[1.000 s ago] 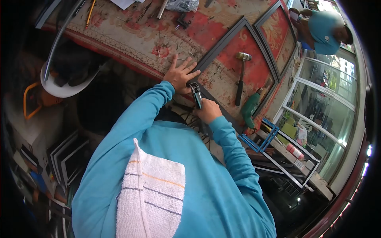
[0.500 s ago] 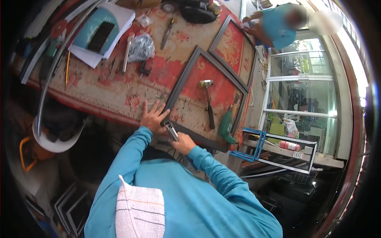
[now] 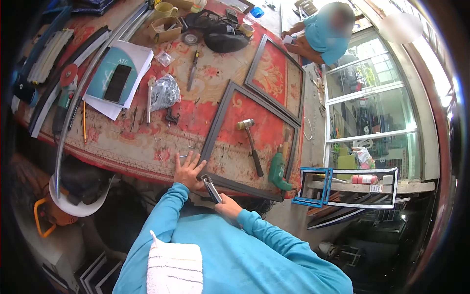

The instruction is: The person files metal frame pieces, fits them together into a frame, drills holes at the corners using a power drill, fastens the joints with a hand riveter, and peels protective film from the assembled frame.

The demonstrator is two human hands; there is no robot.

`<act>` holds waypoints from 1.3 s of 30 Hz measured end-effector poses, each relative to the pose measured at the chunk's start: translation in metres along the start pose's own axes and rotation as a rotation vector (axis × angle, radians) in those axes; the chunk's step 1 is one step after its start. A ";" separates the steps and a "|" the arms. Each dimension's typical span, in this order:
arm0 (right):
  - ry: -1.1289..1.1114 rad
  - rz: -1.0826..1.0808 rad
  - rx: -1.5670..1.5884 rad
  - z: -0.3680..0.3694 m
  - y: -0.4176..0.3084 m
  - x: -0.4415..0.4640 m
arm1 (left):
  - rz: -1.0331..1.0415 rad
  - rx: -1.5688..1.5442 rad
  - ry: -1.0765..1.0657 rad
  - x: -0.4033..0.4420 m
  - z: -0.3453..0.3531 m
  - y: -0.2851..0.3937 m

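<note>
My left hand (image 3: 188,170) lies with fingers spread at the near left corner of a dark grey rectangular frame (image 3: 235,183). My right hand (image 3: 228,206) is closed around the handle of a silver plier-like tool (image 3: 211,188). The tool's head is at the same frame corner, just right of my left hand; whether its jaws grip the frame, I cannot tell. Inside the frame lie a hammer (image 3: 251,149) with a dark handle and a green power drill (image 3: 277,169). A second dark frame (image 3: 249,73) lies beyond, against the first.
A red patterned cloth (image 3: 127,142) covers the table. On it are a phone (image 3: 118,83) on papers, a plastic bag (image 3: 164,93), a screwdriver (image 3: 194,68), an angle grinder (image 3: 66,93) and a long curved metal strip (image 3: 73,110). Another person (image 3: 325,36) stands at the far right.
The head view has tilted, showing more of the table's far side. Both hands stay at the frame corner, the tool still in my right hand.
</note>
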State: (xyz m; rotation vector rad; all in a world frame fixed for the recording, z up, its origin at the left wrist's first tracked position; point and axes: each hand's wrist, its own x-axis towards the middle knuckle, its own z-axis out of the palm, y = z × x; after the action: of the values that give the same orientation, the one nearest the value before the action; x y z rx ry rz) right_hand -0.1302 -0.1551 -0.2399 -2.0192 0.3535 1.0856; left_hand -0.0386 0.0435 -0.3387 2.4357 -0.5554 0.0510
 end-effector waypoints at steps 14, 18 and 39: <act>0.215 -0.097 -0.526 0.005 0.017 0.023 | -0.001 0.091 -0.066 -0.003 0.006 -0.002; -0.104 0.111 -0.591 -0.024 -0.014 0.019 | 0.027 0.156 -0.051 -0.006 0.006 -0.001; 0.239 -0.173 -0.199 0.015 0.035 0.037 | -0.014 0.056 0.014 -0.003 0.010 0.001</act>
State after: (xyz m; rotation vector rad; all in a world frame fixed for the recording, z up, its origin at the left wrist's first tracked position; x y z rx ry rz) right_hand -0.1370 -0.1617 -0.2925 -2.3175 0.1923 0.8010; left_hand -0.0431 0.0381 -0.3463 2.4913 -0.5367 0.0789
